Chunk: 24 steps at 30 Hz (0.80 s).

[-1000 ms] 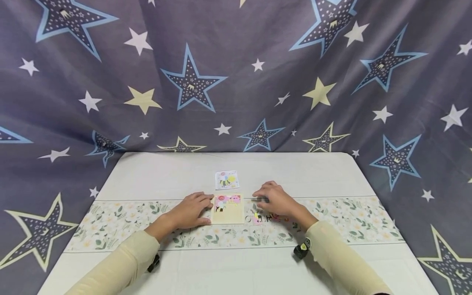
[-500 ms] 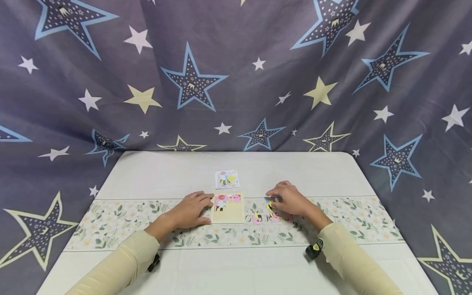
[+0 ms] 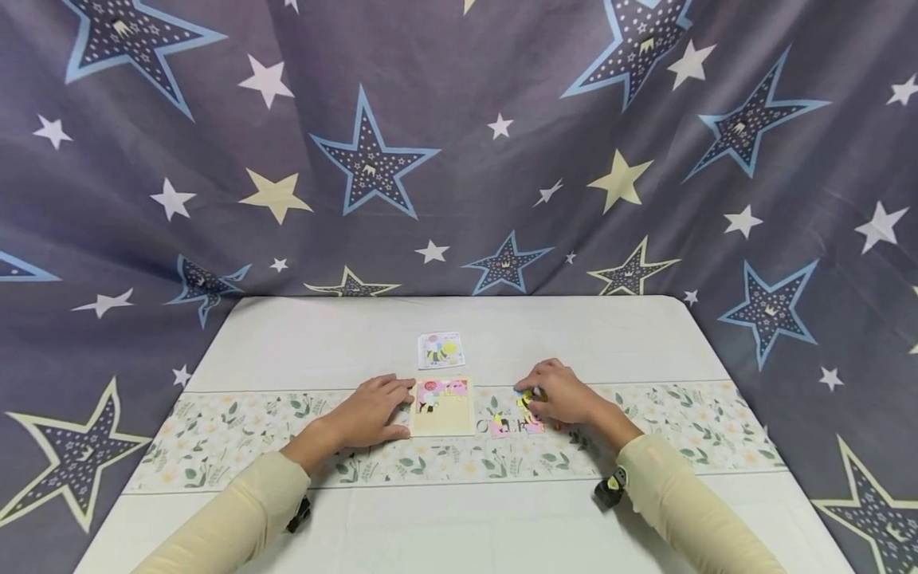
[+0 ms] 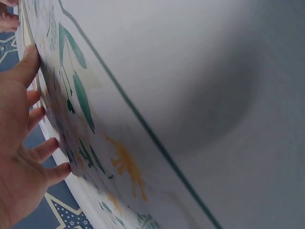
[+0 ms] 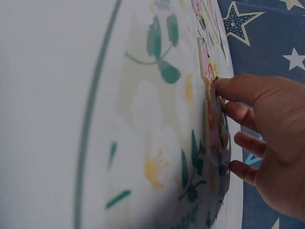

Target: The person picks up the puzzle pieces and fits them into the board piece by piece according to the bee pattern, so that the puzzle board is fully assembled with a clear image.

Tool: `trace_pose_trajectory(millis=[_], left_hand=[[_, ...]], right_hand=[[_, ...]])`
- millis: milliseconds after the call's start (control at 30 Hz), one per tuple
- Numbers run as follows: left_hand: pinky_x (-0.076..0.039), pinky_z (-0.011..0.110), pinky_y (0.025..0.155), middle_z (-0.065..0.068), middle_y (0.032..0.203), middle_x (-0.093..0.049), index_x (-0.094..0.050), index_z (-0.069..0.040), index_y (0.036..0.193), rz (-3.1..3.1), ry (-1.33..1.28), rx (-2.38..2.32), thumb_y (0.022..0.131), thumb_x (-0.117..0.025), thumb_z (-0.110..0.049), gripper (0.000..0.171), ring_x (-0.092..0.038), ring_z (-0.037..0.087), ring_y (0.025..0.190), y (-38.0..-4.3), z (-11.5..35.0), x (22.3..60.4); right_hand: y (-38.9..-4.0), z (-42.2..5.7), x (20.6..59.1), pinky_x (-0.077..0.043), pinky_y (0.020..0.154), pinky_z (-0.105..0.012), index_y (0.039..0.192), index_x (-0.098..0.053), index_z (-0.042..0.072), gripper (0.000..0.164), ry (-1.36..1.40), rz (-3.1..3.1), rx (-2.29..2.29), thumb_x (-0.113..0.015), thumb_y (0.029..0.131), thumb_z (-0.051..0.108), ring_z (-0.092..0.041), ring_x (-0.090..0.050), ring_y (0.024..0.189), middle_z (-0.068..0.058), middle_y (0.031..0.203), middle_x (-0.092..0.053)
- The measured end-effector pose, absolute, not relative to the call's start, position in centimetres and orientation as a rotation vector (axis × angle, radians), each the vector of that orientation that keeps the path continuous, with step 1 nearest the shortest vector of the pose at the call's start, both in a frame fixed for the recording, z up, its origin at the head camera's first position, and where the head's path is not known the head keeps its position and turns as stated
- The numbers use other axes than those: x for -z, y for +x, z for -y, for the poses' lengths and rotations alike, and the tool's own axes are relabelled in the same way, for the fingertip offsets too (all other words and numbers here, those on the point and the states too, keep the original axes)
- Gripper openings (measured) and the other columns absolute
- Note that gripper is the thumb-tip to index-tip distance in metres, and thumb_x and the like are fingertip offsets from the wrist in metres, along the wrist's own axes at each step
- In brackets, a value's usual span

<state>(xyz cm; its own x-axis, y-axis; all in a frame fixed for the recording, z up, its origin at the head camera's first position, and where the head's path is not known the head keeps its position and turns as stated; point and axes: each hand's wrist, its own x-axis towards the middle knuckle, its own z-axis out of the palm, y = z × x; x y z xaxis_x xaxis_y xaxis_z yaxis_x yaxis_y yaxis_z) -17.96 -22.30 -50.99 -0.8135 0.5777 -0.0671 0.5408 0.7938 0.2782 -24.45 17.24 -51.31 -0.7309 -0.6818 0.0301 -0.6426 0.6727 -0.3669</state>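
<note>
— What did our right hand (image 3: 566,396) hold?
— It pinched a small yellow-and-dark puzzle piece (image 3: 528,396), its picture too small to read, just above the loose pieces (image 3: 512,424) on the floral table runner (image 3: 681,426).
— And our left hand (image 3: 370,410)?
— Flat, fingers relaxed, touching the cream puzzle board (image 3: 443,406). Only the wrist view showed our thumb (image 5: 238,88) pressing the piece's edge.

**A:** what's the backdrop here?

**B:** big grey-blue curtain (image 3: 459,159) with blue, cream and white stars, hung across the whole back. In front, a white table (image 3: 574,335) with a floral leafy runner (image 3: 688,430) across it. Soft, even light.
</note>
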Motion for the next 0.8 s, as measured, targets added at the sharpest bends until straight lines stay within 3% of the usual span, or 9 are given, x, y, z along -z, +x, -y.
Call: trace_pose_trajectory(millis=[433,800], left_hand=[[-0.03,0.062,0.123,0.012,0.16,-0.043,-0.059,-0.012,0.136,-2.838,0.897,-0.368,0.095,-0.069,-0.048,0.055,-0.036,0.043,0.148,-17.9,22.4,51.0],[-0.03,0.062,0.123,0.012,0.159,-0.044,-0.06,-0.012,0.134,-2.842,0.921,-0.359,0.095,-0.069,-0.047,0.054,-0.038,0.044,0.147,-17.9,22.4,51.1]], right_hand=[[-24.8,-17.2,51.4,-0.046,0.094,-0.059,0.125,-0.074,0.021,0.033,-1.142,-2.737,0.553,-0.073,0.092,0.019,-0.033,-0.054,0.123,-0.002,0.112,-0.068],[-24.7,-15.9,51.1,-0.044,0.098,-0.062,0.123,-0.075,0.021,0.032,-1.172,-2.715,0.641,-0.072,0.091,0.02,-0.034,-0.054,0.124,0.0,0.114,-0.072]])
